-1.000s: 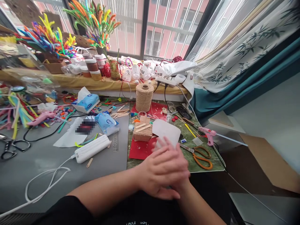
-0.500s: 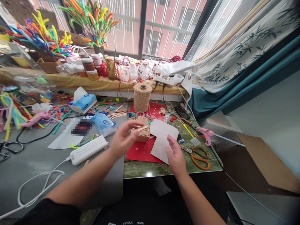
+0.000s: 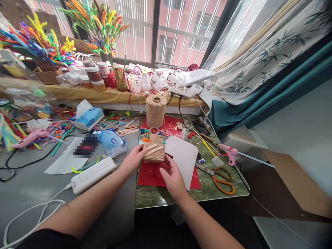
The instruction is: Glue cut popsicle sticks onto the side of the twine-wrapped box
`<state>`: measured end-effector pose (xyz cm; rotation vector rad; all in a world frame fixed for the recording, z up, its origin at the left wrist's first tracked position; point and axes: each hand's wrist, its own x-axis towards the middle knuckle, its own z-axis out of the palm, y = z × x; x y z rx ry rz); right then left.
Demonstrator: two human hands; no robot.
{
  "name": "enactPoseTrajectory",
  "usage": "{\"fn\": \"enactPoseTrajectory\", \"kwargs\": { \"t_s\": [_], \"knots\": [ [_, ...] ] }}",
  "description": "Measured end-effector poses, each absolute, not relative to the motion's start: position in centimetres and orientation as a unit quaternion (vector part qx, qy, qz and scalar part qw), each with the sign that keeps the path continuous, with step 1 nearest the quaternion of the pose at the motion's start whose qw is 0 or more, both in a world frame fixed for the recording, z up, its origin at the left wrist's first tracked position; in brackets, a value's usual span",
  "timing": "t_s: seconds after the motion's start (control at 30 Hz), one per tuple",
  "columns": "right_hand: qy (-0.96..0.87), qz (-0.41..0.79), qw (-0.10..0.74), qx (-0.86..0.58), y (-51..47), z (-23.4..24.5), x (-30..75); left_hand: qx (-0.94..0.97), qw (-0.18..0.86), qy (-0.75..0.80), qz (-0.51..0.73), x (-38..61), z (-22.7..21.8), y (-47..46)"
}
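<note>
A small box wrapped in brown twine (image 3: 154,153), with flat wooden sticks on its top, sits over a red sheet (image 3: 153,174) on the green mat. My left hand (image 3: 135,159) grips its left side, fingers curled round it. My right hand (image 3: 172,178) reaches it from the lower right, fingertips touching its near corner. A white sheet of paper (image 3: 184,155) lies just right of the box, partly under my right hand.
A large twine spool (image 3: 156,111) stands behind the box. Orange-handled scissors (image 3: 220,178) and a pink glue gun (image 3: 229,153) lie to the right. A white power strip (image 3: 92,174), tissue packs (image 3: 89,117), pipe cleaners (image 3: 36,38) and jars crowd the left and back.
My hands were clasped together near my lap, then parted and reached forward. Now the left hand holds the twine-wrapped box and the right hand touches it.
</note>
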<state>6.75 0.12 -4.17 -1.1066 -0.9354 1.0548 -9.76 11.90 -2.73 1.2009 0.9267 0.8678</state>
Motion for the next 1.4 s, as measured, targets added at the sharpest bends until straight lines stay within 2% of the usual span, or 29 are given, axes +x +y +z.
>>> {"fn": "enactPoseTrajectory", "kwargs": {
  "t_s": [0.23,0.7,1.1,1.4],
  "knots": [
    [-0.373,0.422,0.697,-0.444,-1.9,-3.1,5.7,0.528,0.661,0.292,0.446,-10.1,-2.3,8.6],
    [-0.313,0.489,0.654,-0.486,-1.2,-2.8,7.1,0.581,0.660,0.231,0.416,-9.9,-3.2,8.0],
    [-0.311,0.469,0.658,-0.500,-0.9,-4.2,6.7,0.569,0.675,0.214,0.417,-9.8,-5.0,8.2],
    [-0.311,0.450,0.676,-0.494,-1.3,-4.2,5.6,0.603,0.633,0.217,0.434,-9.9,-5.4,7.6]
  ]
}}
